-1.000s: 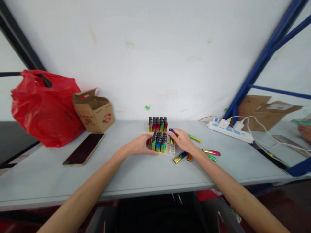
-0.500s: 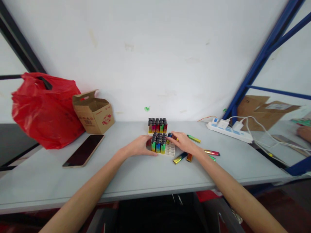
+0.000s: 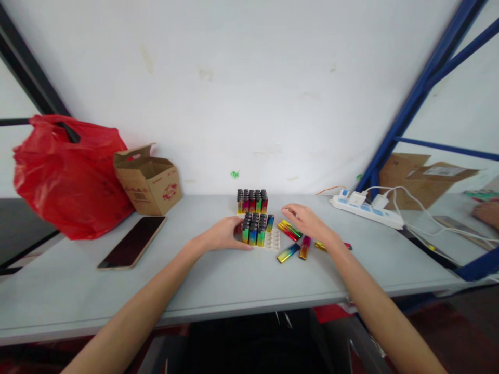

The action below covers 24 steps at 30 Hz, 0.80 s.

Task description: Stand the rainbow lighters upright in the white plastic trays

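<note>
A white tray with holes (image 3: 275,239) holds several upright lighters (image 3: 254,231) with black tops and shiny green, blue and yellow bodies. One blue lighter (image 3: 270,223) stands at the back of its right part, where open holes show. My left hand (image 3: 226,235) is wrapped round the tray's left side, thumb along the front edge, fingers partly hidden behind the lighters. Over the loose lighters to the right hovers my right hand (image 3: 306,219), fingers loosely bent with nothing seen in them. Below it lie a red and yellow pair (image 3: 289,230), a blue-gold lighter (image 3: 288,253) and a pink-gold one (image 3: 305,248).
Behind the tray stands a second block of upright lighters (image 3: 252,201). On the left are a phone (image 3: 133,243), a cardboard box (image 3: 150,182) and a red plastic bag (image 3: 74,176). A power strip (image 3: 366,211) with cables lies right, near a blue frame post (image 3: 409,104). Another person's hand (image 3: 487,212) shows far right.
My right hand has let go of the blue lighter, which now stands in the tray, and has moved right over the loose lighters. My left hand stays at the tray.
</note>
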Available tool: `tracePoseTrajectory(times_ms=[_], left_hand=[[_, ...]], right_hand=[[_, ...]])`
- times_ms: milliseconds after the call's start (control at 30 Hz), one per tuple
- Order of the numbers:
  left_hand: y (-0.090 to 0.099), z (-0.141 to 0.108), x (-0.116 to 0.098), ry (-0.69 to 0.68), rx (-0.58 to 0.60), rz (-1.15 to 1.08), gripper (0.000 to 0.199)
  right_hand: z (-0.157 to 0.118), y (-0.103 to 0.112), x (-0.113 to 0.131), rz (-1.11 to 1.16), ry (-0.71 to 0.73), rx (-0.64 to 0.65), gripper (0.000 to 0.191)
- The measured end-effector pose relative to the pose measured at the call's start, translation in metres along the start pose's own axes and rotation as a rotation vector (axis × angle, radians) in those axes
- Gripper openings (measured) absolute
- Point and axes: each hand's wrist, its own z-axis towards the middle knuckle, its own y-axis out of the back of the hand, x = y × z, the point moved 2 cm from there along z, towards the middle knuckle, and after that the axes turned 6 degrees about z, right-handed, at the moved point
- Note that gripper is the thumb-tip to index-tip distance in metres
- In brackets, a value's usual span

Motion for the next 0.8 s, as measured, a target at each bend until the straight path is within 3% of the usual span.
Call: tracePoseTrajectory(times_ms=[67, 133, 267, 433, 600, 667, 800], left_hand=[[0.0, 0.0, 0.0, 0.009, 0.003, 0.011, 0.064], [-0.001, 0.0, 0.001, 0.021, 0.002, 0.029, 0.064], [-0.001, 0.0, 0.003, 0.038, 0.005, 0.045, 0.067], [0.0, 0.001, 0.002, -0.003, -0.006, 0.03, 0.065], [0.0, 0.0, 0.001, -0.011, -0.017, 0.026, 0.063], [0.0, 0.0, 0.001, -0.011, -0.015, 0.018, 0.063], [-0.001, 0.0, 0.001, -0.012, -0.005, 0.005, 0.063]], right_hand=[[-0.007, 0.012, -0.028, -0.139, -0.14, -0.066, 0.027], [-0.014, 0.02, -0.054, -0.201, -0.281, -0.044, 0.024], [-0.02, 0.024, -0.078, -0.17, -0.318, 0.063, 0.016], [-0.014, 0.021, -0.061, 0.141, -0.251, -0.109, 0.026], [-0.006, 0.004, -0.03, 0.603, -0.336, -0.137, 0.046], [-0.003, -0.001, -0.019, 0.627, -0.362, -0.168, 0.047], [0.0, -0.007, 0.0, 0.413, -0.32, -0.303, 0.056]])
